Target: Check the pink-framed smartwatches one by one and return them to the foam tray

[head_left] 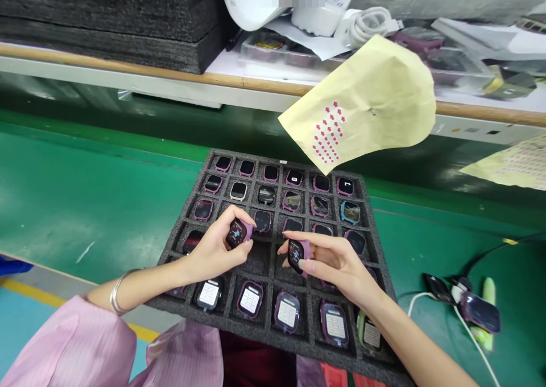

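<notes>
A purple smartwatch body [237,234] with a lit dark face is pinched in my left hand [217,242]. Between the thumb and fingers of my right hand [336,259] sits a second purple smartwatch body [296,255], its screen lit in a similar way. Both are held above a black foam tray [267,333] divided into square compartments. Many compartments hold watch bodies, most of them purple; one has a blue frame [350,211]. Along the near row, screens such as that of one purple watch [250,299] show white pages. My hands and forearms hide some compartments.
Above the tray runs a shelf edge [162,85] with stacked black foam [106,23] on it. A yellow paper sheet [384,97] with red arrow stickers hangs from that edge. Right of the tray, a watch [481,312] and a white cable [478,347] lie on the green surface.
</notes>
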Tool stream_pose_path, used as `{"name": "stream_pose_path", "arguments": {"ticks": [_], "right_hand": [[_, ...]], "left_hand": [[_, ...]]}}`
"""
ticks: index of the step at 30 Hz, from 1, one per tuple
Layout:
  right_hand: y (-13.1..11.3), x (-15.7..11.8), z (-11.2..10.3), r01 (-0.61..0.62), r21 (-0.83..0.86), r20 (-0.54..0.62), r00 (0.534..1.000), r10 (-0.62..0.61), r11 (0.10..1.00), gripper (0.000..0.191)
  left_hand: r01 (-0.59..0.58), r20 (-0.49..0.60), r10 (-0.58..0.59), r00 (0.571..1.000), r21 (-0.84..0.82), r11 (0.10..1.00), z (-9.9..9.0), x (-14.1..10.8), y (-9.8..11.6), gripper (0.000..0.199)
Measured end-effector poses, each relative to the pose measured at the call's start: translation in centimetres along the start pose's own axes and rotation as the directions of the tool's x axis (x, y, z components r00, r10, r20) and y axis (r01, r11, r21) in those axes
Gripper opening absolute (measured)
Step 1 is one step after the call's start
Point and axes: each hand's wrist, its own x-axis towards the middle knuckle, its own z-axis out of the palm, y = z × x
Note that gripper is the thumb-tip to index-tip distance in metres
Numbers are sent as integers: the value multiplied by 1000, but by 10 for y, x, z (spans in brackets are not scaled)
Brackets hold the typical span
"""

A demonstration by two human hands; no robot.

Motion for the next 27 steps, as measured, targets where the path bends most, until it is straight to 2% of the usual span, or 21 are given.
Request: {"name": "stream_pose_path", "arguments": {"ticks": [3, 5, 8, 11, 15, 19, 23, 27], "right_hand": [[0, 1, 1, -45, -22, 5, 999, 45, 999, 36], [1, 2, 2, -63, -18, 10, 998, 63, 998, 42], [3, 4, 2, -90, 2, 26, 996, 90, 996, 49], [7, 5, 1, -110, 24, 23, 994, 109, 994, 45], [11, 6, 2, -151, 158, -15, 988, 155, 976, 46], [14, 6, 4, -127, 224, -43, 989, 140, 966, 50], [16, 6, 5, -103, 169, -61, 991, 115, 980, 54], [13, 4, 9, -93, 120, -72, 992, 102, 988, 52]], "left_hand": [[53, 50, -56, 997, 57, 997, 1, 2, -2, 23], [127, 112, -131, 985, 44, 991, 2, 2, -5, 24], [269, 215, -237, 947, -133, 954, 6, 3, -9, 35], [352, 286, -265, 921, -320, 879, 8, 6, -10, 51], [439, 346, -306, 887, -421, 794, 7, 10, -5, 47], [427, 327, -304, 895, -430, 795, 8, 9, -4, 48], [365, 295, -251, 922, -442, 820, 9, 7, -9, 50], [348, 299, -230, 926, -437, 829, 8, 6, -12, 47]]}}
